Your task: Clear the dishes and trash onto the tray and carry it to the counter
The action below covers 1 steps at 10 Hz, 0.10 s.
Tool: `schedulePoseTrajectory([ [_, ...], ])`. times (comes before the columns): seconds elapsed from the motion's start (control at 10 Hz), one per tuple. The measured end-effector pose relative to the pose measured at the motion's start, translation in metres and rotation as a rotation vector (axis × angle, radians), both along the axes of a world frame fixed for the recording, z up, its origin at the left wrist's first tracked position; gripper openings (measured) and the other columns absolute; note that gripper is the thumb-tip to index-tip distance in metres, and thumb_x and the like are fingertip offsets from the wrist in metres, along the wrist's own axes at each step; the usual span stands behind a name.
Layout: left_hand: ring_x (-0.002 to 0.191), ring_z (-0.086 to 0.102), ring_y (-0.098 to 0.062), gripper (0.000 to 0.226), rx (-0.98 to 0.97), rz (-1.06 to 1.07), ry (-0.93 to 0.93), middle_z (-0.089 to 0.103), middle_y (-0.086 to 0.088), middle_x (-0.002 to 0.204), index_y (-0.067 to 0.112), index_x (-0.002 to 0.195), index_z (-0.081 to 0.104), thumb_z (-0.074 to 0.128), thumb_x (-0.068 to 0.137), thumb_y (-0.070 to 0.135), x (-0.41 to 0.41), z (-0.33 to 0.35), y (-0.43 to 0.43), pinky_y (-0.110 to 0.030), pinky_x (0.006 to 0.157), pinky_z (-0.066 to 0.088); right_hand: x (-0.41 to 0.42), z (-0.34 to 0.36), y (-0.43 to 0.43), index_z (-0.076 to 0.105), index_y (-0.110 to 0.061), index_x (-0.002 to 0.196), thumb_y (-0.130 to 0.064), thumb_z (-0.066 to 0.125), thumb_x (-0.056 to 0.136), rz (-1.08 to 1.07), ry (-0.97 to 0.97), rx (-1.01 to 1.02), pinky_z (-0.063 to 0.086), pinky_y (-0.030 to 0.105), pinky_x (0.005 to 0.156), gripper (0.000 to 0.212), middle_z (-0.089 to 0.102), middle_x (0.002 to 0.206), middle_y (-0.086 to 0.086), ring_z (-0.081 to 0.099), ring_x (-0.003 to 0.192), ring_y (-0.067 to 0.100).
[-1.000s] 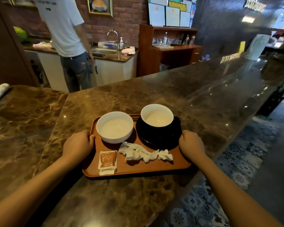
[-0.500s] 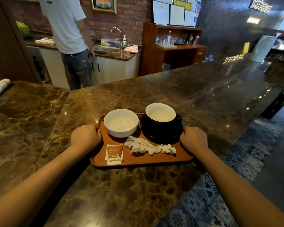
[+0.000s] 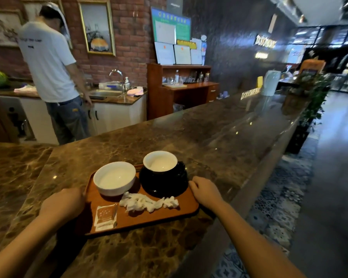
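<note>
- Head view, left hand (image 3: 63, 201): closed over the left short edge of the tray (image 3: 161, 214), fingers curled down so the knuckles face the camera; the fingertips are hidden behind the hand.
- Right hand (image 3: 206, 192): closed on the right short edge of the tray, thumb lying along the rim beside the saucer; forearm runs back toward the camera past the surface edge.
- Tray: orange-brown, rectangular with rounded corners, lying flat on the brown marble surface (image 3: 209, 137), near that surface's camera-side edge.
- White bowl (image 3: 114, 178): upright on the tray's far-left part, near the left hand; looks empty.
- Black saucer (image 3: 163, 182): on the tray's far-right part, just beside the bowl, its rim reaching the tray's right edge.
- Cup (image 3: 160, 163): black outside, white inside, standing upright on the saucer, handle pointing right.
- Crumpled white napkin (image 3: 148, 202): lying along the tray's middle, on the camera side of the bowl and saucer.
- Small sachet (image 3: 105, 216): flat in the tray's near-left corner, apart from the napkin; printing too blurred to read.
- Beyond the tray: a person in a white T-shirt (image 3: 48, 61) and jeans stands back-turned, well apart, at a sink (image 3: 106, 94) against a brick wall.
- Right of the sink: a wooden shelf unit (image 3: 181, 91) carrying bottles and glassware.
- Far end of the surface, well apart from the tray: a white jug-like vessel (image 3: 271, 82).
</note>
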<state>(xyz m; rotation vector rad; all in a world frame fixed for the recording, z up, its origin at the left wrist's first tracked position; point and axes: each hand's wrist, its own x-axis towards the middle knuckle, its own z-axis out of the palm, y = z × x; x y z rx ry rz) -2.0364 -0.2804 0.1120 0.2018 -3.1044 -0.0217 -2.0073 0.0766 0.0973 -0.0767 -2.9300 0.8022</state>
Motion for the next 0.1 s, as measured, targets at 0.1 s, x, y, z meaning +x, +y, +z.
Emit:
schedulePoseTrajectory([
  [0.1,0.087,0.066,-0.025,0.030,-0.004,-0.037,0.038,0.069,-0.008,0.095,0.017,0.098,0.062,0.038,0.090,0.031,0.0363,-0.0158,-0.0183,-0.032,0.071,0.052,0.0225,0.0001,0.0012,0.050,-0.022,0.069,-0.021,0.042,0.094,0.001,0.068,-0.202,0.045,0.032,0.066,0.026,0.052,0.072,-0.004,0.052,0.070,0.014],
])
